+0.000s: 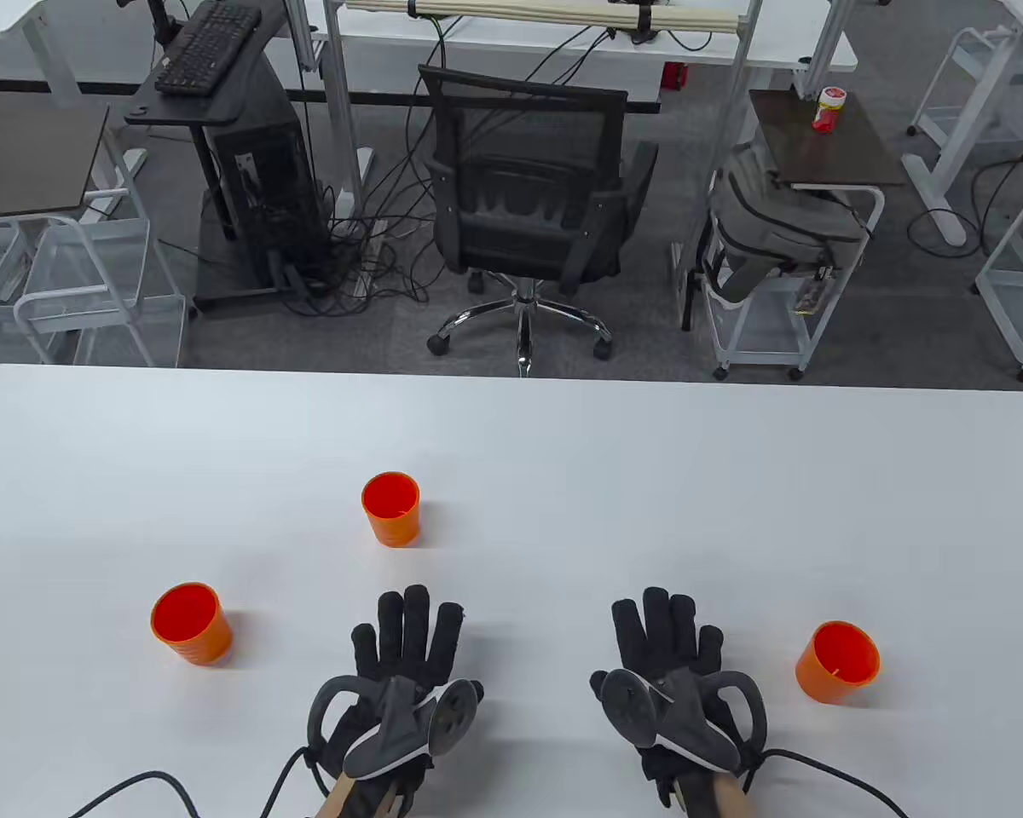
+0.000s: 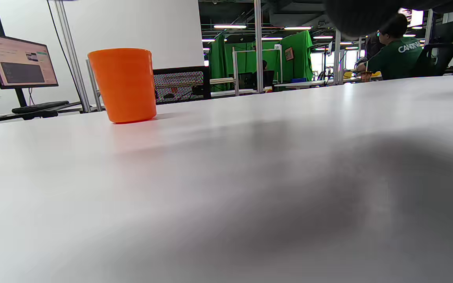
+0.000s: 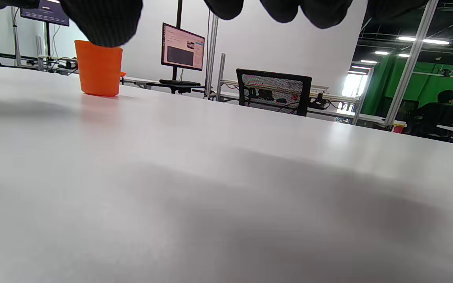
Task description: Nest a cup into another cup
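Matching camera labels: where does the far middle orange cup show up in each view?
Table view: far middle cup stands upright, centre-left, just ahead of the left hand.
Left wrist view: upper left, upright.
Right wrist view: upper left, rim partly hidden by a gloved fingertip.
Shared landmark: black mesh chair beyond the table; it sits right of the cup in both wrist views.

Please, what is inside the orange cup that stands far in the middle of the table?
Nothing shows inside the middle cup: from the table view its orange inner wall looks bare. The very bottom is hidden by its near rim.
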Tool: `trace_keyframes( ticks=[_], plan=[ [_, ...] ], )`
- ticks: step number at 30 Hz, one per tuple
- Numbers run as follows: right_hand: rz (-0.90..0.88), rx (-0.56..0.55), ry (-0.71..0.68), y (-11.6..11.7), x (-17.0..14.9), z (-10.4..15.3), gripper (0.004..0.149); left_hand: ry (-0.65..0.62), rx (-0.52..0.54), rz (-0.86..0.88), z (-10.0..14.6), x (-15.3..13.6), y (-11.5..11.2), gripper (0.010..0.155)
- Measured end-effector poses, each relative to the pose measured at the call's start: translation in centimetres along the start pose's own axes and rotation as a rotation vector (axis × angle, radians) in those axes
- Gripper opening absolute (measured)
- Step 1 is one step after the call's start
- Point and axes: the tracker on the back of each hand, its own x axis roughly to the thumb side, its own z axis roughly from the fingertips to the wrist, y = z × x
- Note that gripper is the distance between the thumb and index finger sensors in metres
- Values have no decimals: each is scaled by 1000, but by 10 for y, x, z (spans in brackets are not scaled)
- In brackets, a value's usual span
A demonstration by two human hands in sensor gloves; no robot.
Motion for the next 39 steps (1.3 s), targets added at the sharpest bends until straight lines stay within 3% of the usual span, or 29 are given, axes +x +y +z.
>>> trace_keyframes(
  ticks=[26, 33, 39],
  plan=[
    [-68, -23, -10, -3, -6, 6, 82, 44, -13, 78, -2, -6, 2, 91],
    [-130, -26, -12, -4, -14, 9, 81, 140, 43, 307, -16, -35, 21, 95],
    [-203, -29, 4, -5, -24, 13, 81, 272, 83, 436, -48, -78, 37, 102]
  ],
)
